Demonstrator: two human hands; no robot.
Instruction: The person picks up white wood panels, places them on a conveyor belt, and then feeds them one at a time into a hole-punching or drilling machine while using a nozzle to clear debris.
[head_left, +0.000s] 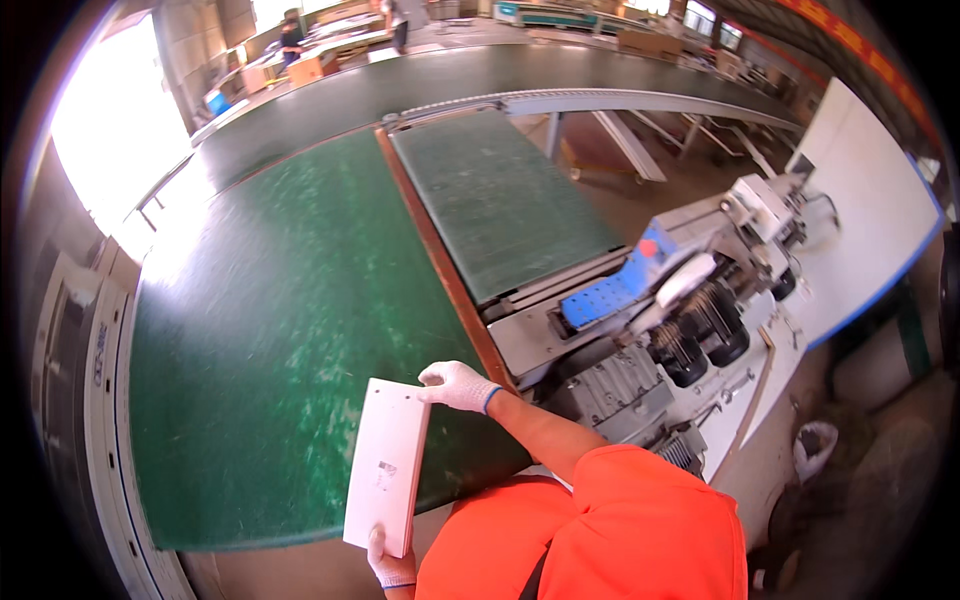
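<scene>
Both my hands, in white knit gloves, are on a long white panel [386, 460] held over the near edge of a green conveyor belt [270, 330]. The panel has small dark holes at its far end and a small printed label near its middle. My left hand [390, 562] grips its near end, thumb on the upper face and the other fingers mostly hidden. At the far right corner, my right hand [458, 388] is closed on the panel's edge.
To the right stands a machine with a blue perforated guard [605, 290], a red button and dark motors [700, 335]. A brown strip [430, 240] separates the belt from a smaller green belt [505, 200]. People [400, 22] stand far back near stacked boards.
</scene>
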